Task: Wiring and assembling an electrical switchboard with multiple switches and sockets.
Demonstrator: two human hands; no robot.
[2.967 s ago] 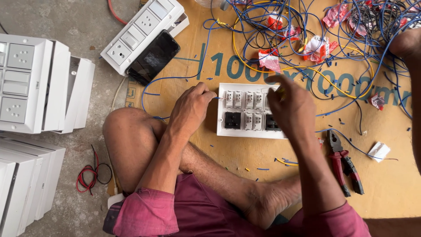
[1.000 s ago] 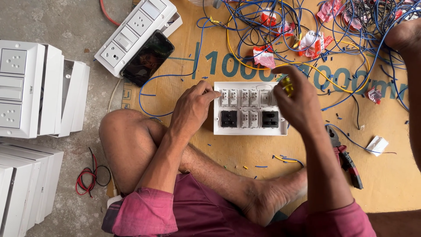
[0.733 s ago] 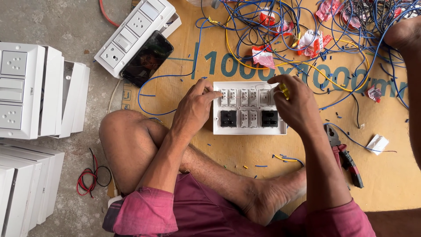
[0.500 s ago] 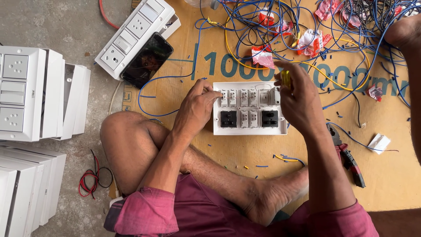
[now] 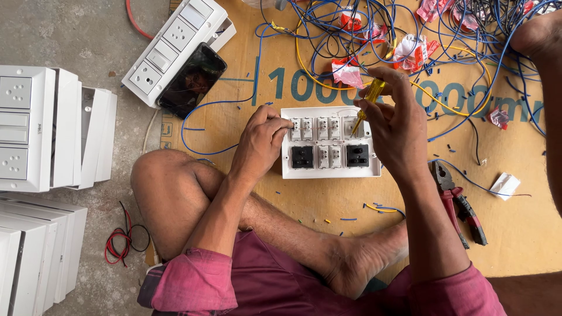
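Note:
A white switch board point(image 5: 329, 169) lies back side up on a cardboard sheet point(image 5: 527, 234), showing several white switch modules and two black socket backs. My left hand point(image 5: 261, 139) grips its left edge, fingertips on the upper left module. My right hand point(image 5: 398, 126) holds a yellow-handled screwdriver point(image 5: 367, 99), its tip down on the board's upper right module.
A tangle of blue and yellow wires point(image 5: 410, 35) and red packets lies beyond the board. Red-handled pliers point(image 5: 459, 202) rest at right. A black phone point(image 5: 191, 79) lies on a finished switch plate point(image 5: 170, 41). White boxes point(image 5: 52, 129) stack at left. My crossed legs sit below.
My right hand has brought the screwdriver down from above the board, so its tip now rests on the upper right module. My left hand stays on the board's left edge.

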